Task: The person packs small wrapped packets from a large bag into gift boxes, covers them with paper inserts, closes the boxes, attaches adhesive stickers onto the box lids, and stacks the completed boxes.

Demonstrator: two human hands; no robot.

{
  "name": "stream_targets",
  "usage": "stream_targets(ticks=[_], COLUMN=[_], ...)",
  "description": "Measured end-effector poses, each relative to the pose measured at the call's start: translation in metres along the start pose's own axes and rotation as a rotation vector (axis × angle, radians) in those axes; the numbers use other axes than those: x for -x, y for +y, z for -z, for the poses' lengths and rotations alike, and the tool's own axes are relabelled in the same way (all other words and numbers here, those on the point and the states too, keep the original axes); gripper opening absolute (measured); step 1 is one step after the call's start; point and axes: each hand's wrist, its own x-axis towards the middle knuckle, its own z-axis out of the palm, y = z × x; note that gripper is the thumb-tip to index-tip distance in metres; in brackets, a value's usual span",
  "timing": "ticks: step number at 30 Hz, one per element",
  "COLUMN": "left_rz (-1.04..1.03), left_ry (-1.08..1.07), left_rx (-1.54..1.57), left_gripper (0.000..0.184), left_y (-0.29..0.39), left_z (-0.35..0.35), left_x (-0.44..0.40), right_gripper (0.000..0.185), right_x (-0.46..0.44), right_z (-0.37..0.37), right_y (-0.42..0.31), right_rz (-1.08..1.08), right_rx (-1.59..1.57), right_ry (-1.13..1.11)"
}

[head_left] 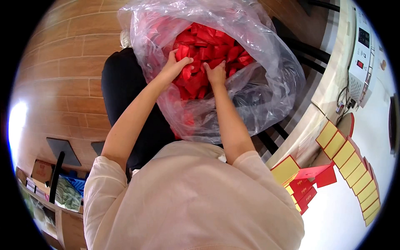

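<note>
A large clear plastic bag (273, 89) stands open in front of me, filled with many small shiny red packets (200, 81). Inside its mouth, my left hand (171, 70) curls round red packets at the left of the pile, thumb on top and some fingertips hidden. My right hand (216, 76) reaches in beside it, thumb and fingers bent round red packets near the middle. A short gap lies between the hands. What the packets contain cannot be seen.
On the white table (333, 221) at the right stand a row of gold-and-red boxes (350, 164), more red boxes (302, 189) and a white machine (358, 58) with a red switch. Dark chair legs (306, 50) are behind the bag. Shelving (68, 225) stands at lower left.
</note>
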Motion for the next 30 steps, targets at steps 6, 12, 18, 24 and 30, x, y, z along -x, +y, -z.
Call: stream_targets(ticks=[6,12,18,24,30], left_rz=[0.076,0.033,-0.004,-0.017,-0.147], left_ry=[-0.049,0.039,0.029,0.043,0.024], left_rx=[0.023,-0.119,-0.022,-0.075,-0.342], left_gripper=[0.097,0.103,0.092,0.097,0.095], left_y=[0.01,-0.01,-0.007,0.009,-0.011], left_z=[-0.003,0.001,-0.002,-0.007,-0.004], left_x=[0.006,-0.013,-0.011,0.005,-0.007], right_gripper=[0.057,0.042,0.048,0.043,0.035], right_x=[-0.029,-0.006,0.035,0.055,0.028], right_z=[0.035,0.065,0.101,0.087,0.072], right_y=[-0.023,0.004,-0.028,-0.047,-0.043], right_rz=[-0.218,-0.002,-0.453,-0.538,0.161], right_rx=[0.075,-0.627,-1.73,-1.725,-0.72], right_ry=[-0.287,-0.139,-0.587,-0.897,-0.381])
